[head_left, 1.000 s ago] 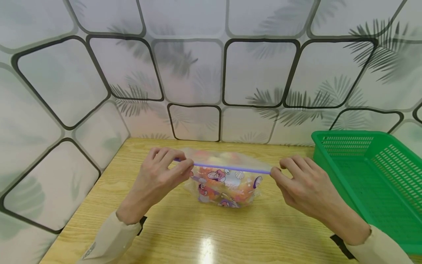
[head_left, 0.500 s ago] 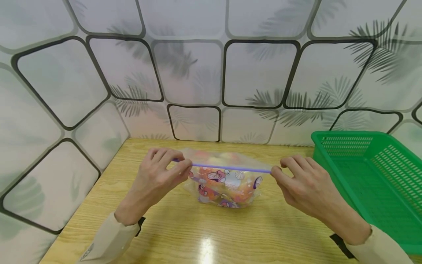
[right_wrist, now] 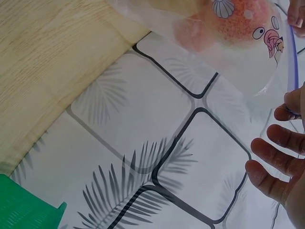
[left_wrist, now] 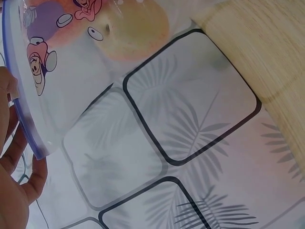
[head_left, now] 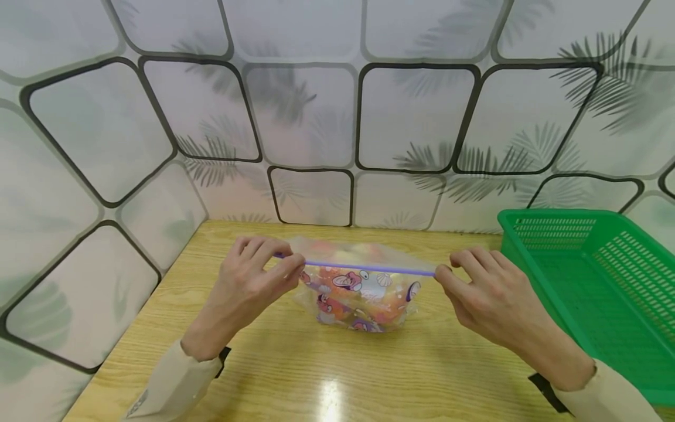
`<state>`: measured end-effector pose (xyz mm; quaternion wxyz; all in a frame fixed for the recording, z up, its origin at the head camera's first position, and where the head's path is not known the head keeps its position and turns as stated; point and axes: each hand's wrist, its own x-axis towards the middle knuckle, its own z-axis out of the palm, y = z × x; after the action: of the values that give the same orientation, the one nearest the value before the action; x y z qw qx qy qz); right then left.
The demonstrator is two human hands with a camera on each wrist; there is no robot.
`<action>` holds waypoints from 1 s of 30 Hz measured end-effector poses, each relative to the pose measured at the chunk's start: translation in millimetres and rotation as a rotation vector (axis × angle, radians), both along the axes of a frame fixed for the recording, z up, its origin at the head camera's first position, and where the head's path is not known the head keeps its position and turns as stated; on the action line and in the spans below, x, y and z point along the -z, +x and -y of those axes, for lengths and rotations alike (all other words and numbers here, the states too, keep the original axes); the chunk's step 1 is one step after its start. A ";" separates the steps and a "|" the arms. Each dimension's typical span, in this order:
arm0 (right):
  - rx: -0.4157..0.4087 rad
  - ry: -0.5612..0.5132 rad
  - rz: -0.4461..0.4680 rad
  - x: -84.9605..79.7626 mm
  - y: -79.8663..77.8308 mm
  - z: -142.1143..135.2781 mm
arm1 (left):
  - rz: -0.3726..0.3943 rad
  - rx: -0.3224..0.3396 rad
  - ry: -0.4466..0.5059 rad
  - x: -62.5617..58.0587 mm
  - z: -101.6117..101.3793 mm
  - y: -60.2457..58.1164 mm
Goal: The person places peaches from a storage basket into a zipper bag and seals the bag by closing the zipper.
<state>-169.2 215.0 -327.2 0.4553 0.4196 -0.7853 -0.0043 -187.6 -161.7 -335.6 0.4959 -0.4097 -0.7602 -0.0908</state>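
Note:
A clear zip bag (head_left: 364, 299) printed with cartoon figures and shells stands on the wooden table, with round reddish and yellow fruit showing through it. Its purple zip strip (head_left: 369, 269) is stretched straight between both hands. My left hand (head_left: 258, 281) pinches the strip near its left end, thumb in front and fingers behind. At the right end, my right hand (head_left: 482, 293) pinches the strip between thumb and forefinger; its other fingers are loosely bent away from the bag. In the left wrist view, a yellowish fruit (left_wrist: 136, 28) shows through the plastic.
A green plastic basket (head_left: 538, 293) with slotted sides stands at the right, close to my right forearm. The wooden table (head_left: 295, 375) meets a patterned wall covering (head_left: 306, 117) at the back and left.
My left hand has slid slightly left along the strip, uncovering a little more of it. The right hand has shifted barely to the right; the bag stays in place.

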 end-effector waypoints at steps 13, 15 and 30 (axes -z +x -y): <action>-0.020 -0.017 -0.007 -1.3 0.0 -1.6 | -0.053 -0.022 0.002 -1.9 -0.5 1.3; -0.013 -0.012 -0.007 -1.0 0.7 -2.3 | -0.055 -0.021 0.003 -2.0 -0.4 1.6; -0.008 -0.018 -0.002 0.9 1.5 -2.7 | -0.067 -0.027 0.018 -1.3 1.7 1.1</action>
<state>-167.8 217.6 -328.1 0.4598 0.4188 -0.7830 0.0042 -186.5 -163.5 -334.3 0.5260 -0.3976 -0.7479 -0.0772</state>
